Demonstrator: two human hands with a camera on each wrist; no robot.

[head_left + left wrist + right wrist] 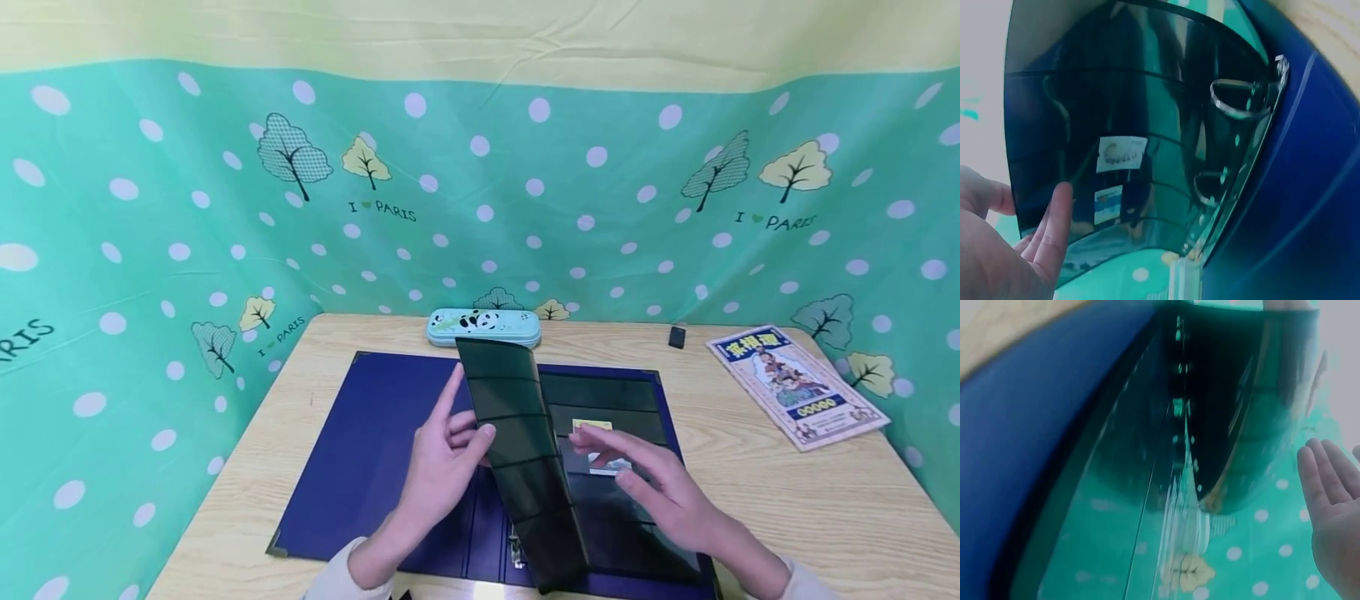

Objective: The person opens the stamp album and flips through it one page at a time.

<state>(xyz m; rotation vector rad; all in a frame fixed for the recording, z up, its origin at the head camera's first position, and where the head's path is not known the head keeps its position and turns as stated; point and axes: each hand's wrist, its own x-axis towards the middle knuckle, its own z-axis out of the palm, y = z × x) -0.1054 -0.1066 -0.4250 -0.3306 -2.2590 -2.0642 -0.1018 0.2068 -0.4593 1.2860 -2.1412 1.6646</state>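
Note:
A dark blue ring-binder stamp album (382,450) lies opened on the table. One black pocket page (517,442) stands raised from its metal rings (1232,100), bowed along its length. My left hand (442,458) holds that page's free edge between thumb and fingers, the index finger pointing up. In the left wrist view, two stamps (1121,154) show on the raised page. Over the right-hand page (600,392), my right hand (660,479) hovers with fingers extended, gripping nothing. It partly hides small stamps (609,464) in that page's pockets.
A light blue panda pencil case (483,327) sits behind the album. To the right are a small black object (677,337) and a colourful printed booklet (798,387). A green dotted curtain (480,192) hangs behind the wooden table (750,517).

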